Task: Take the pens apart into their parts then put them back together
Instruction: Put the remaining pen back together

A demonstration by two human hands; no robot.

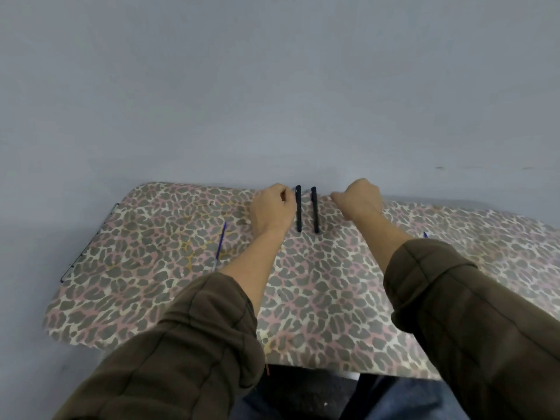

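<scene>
Pens (306, 209) side by side between curled left hand (271, 209) and right hand (360, 199), grip unclear

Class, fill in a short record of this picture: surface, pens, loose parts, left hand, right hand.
surface: leopard-print cloth-covered table
pens: two dark slim pen bodies, side by side, parallel, apart
loose parts: thin blue ink refill lying left; blue tip by right sleeve
left hand: curled beside left pen
right hand: curled right of pens; grip unclear
</scene>
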